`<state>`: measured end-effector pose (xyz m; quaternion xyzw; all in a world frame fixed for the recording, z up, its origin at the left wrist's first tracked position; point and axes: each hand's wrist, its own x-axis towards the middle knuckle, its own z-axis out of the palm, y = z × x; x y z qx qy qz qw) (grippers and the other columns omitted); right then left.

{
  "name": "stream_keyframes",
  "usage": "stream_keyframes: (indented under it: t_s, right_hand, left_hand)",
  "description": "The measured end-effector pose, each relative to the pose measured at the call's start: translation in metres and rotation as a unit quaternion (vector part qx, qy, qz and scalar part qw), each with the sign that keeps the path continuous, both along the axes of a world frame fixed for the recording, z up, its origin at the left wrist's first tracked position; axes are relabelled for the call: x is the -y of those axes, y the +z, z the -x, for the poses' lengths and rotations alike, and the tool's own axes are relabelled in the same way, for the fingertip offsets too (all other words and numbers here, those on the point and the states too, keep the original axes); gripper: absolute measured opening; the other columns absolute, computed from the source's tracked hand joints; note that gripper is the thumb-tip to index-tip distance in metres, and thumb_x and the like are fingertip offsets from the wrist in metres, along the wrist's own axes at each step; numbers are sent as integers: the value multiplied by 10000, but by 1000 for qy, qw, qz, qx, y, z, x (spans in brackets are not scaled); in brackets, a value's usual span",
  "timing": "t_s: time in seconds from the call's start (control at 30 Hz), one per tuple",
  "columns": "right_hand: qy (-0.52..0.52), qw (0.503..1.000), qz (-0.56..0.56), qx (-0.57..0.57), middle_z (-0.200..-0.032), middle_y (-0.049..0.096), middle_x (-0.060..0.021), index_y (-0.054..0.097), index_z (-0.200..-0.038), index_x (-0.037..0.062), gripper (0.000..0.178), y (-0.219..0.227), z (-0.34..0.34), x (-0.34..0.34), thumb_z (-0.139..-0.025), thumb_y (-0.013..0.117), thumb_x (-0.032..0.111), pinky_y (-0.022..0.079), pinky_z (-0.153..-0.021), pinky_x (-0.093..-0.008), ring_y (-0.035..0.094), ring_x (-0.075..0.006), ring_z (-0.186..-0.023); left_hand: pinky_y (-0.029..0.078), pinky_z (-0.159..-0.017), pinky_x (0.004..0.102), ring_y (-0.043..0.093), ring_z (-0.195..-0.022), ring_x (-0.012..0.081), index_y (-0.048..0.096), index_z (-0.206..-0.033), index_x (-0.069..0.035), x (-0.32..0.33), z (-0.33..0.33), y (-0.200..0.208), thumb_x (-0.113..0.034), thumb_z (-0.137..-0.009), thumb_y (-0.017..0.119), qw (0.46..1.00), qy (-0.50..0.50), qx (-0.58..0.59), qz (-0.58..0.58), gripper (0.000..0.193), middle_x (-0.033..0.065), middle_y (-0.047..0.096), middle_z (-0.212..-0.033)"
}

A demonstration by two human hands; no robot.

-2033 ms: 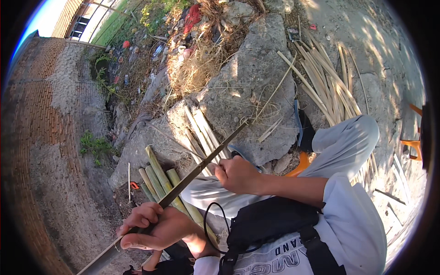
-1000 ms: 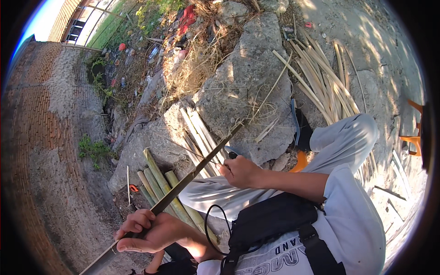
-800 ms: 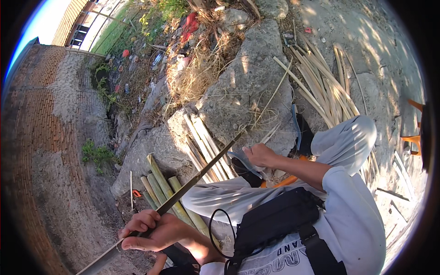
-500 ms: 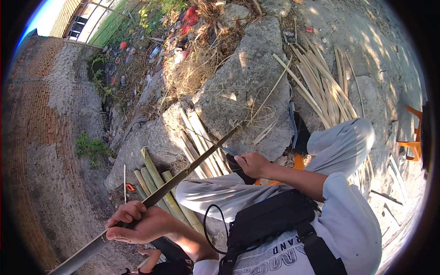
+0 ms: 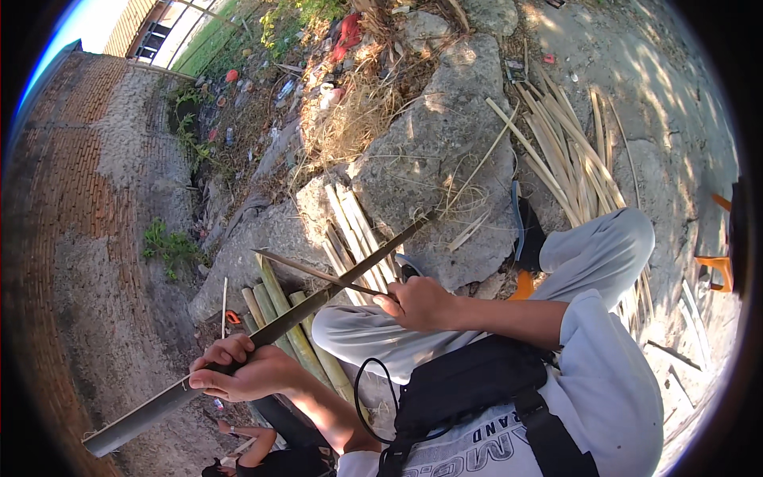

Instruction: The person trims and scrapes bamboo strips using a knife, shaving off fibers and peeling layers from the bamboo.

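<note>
A long, dark split-bamboo strip (image 5: 290, 319) slants from the lower left up to the rock in the middle. My left hand (image 5: 242, 370) is closed around its lower part, palm up. In my right hand (image 5: 425, 304) is a narrow, pointed knife (image 5: 306, 268). Its blade points left and crosses the strip near the middle; whether the two touch I cannot tell. The knife's handle is hidden in my fist. Beyond my bent left knee lies a bundle of pale split strips (image 5: 358, 230), with green bamboo poles (image 5: 290, 322) to its left.
A large flat rock (image 5: 429, 171) lies ahead, with thin shavings (image 5: 469, 199) on it. More pale strips (image 5: 564, 147) are piled at the right. A brick wall (image 5: 71, 207) rises at the left. Another person's arm (image 5: 258, 445) shows at lower left, and an orange chair leg (image 5: 715, 270) at far right.
My right hand has drawn back toward me and slightly down, and the knife blade now shows lying across the strip. My left hand keeps its grip. The whole view has shifted slightly.
</note>
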<state>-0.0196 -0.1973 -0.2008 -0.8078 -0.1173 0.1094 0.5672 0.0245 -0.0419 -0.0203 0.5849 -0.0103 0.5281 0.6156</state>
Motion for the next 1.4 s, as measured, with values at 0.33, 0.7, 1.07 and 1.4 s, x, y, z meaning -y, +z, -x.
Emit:
stream_keyframes:
  t_s: [0.33, 0.7, 1.07, 1.4]
  right_hand:
    - [-17, 990, 44, -130, -714, 629, -305, 668, -755, -58, 598, -38, -21, 15, -981, 386, 418, 502, -712, -532, 639, -459, -722]
    - [-81, 979, 75, -173, -739, 627, -322, 672, -750, -54, 576, -116, -17, 12, -966, 424, 419, 515, -729, -527, 638, -484, -760]
    - [-125, 965, 134, -189, -772, 637, -313, 670, -808, -52, 594, -147, 0, 38, -971, 413, 458, 506, -738, -547, 634, -486, -803]
    - [15, 990, 77, -121, -819, 641, -318, 680, -810, -46, 610, -92, 4, 26, -977, 382, 459, 502, -795, -527, 630, -483, -857]
  left_hand:
    - [216, -468, 244, 258, -526, 82, 418, -834, -85, 0, -10, 0, -454, -990, 489, 1000, -7, 10, 17, 406, -5, 322, -661]
    - [213, -450, 237, 257, -526, 72, 382, -796, -105, -37, -22, -6, -438, -1000, 470, 998, 41, 8, 50, 401, -23, 288, -649]
    - [211, -446, 242, 233, -521, 80, 392, -822, -101, -36, -16, -7, -423, -996, 490, 999, 22, 16, 37, 379, -25, 269, -655]
    - [210, -443, 241, 244, -515, 74, 384, -807, -104, -34, -24, -4, -423, -1008, 466, 999, 40, 7, 26, 386, -22, 276, -653]
